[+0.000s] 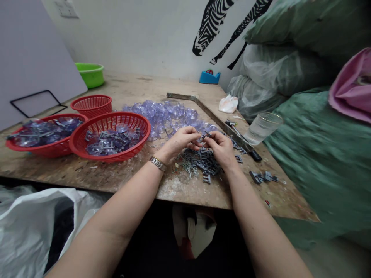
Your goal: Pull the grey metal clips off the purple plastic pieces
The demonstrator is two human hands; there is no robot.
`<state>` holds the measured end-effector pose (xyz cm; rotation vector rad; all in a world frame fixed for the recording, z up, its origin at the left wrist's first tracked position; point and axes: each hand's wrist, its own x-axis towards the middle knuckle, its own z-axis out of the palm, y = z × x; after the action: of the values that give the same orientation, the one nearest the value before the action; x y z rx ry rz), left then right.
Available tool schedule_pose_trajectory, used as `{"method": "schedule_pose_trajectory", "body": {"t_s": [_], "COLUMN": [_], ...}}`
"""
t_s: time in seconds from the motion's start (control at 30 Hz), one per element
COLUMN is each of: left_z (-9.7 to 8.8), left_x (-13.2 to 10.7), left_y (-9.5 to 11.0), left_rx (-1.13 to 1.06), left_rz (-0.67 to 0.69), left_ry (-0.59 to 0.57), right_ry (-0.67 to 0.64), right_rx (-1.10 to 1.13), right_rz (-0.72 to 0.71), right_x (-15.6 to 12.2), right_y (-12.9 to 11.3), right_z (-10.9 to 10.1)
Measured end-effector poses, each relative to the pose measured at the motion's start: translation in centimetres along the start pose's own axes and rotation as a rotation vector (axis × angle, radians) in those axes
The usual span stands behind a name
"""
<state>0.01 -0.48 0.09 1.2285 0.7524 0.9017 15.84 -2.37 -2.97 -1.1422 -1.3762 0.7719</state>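
My left hand (187, 138), with a metal watch (158, 163) at the wrist, is closed in a pinch; what lies between its fingertips is too small to make out. Close against it, my right hand (219, 147) pinches a small grey plastic part (206, 134), mostly covered by the fingers. Under both hands lies a heap of grey plastic parts (205, 162), with small metal screws or pins (189, 166) at its left side. Behind the hands spreads a pile of clear purplish suction cups (162, 116).
Red baskets (136, 151) stand left, two holding suction cups with grey parts. A metal bar (208, 112) with a black end crosses the table by a glass of water (262, 129). Blue tape dispenser (210, 78), green basin (92, 76) stand behind; green sacks (307, 154) crowd the right edge.
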Motion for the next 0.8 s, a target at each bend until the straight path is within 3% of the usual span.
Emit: {"method": "schedule_pose_trajectory", "body": {"t_s": [0.33,0.5,0.8], "left_z": [0.07,0.20,0.14], "left_x": [0.31,0.42,0.56], "left_y": [-0.02,0.03,-0.28], "left_rx": [-0.057,-0.073,-0.056], "left_rz": [-0.016,-0.004,0.021], "left_ry": [0.021,0.097,0.103], "right_ry": [0.072,0.058,0.015], "right_rx": [0.032,0.022,-0.031], "right_rz": [-0.002,0.008,0.001], "right_x": [0.23,0.25,0.04], "right_y": [0.01,0.29,0.17], "right_z": [-0.14,-0.07,0.07]}}
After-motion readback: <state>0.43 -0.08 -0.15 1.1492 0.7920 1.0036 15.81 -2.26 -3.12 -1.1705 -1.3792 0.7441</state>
